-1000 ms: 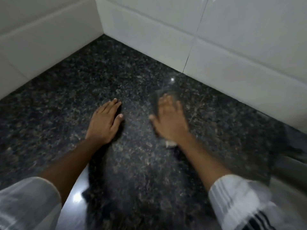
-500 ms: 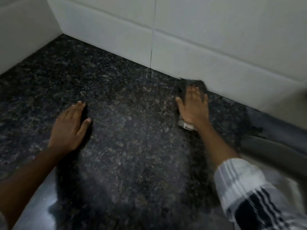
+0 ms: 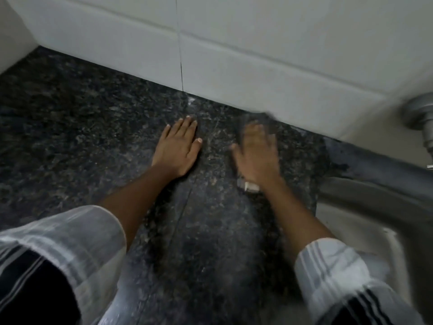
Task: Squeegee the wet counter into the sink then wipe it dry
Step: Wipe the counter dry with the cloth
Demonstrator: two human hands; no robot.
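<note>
Granite counter (image 3: 82, 141): left hand (image 3: 177, 150) flat, empty; blurred right hand (image 3: 257, 156) seemingly presses cloth (image 3: 249, 186).

Both bare forearms emerge from loose white sleeves (image 3: 70, 235) banded with grey and black stripes.

1. The right hand (image 3: 256, 156) is smeared by motion blur; its fingers (image 3: 254, 132) cannot be told apart.
2. The cloth (image 3: 249, 186) lies mostly hidden under that hand, only a pale corner and a dark blurred edge showing.
3. The sink (image 3: 365, 202) at right is cut off by the frame edge.
4. The tap fitting (image 3: 419, 113) at upper right is blurred and cropped.
5. Both sleeves run off the bottom edge.
</note>
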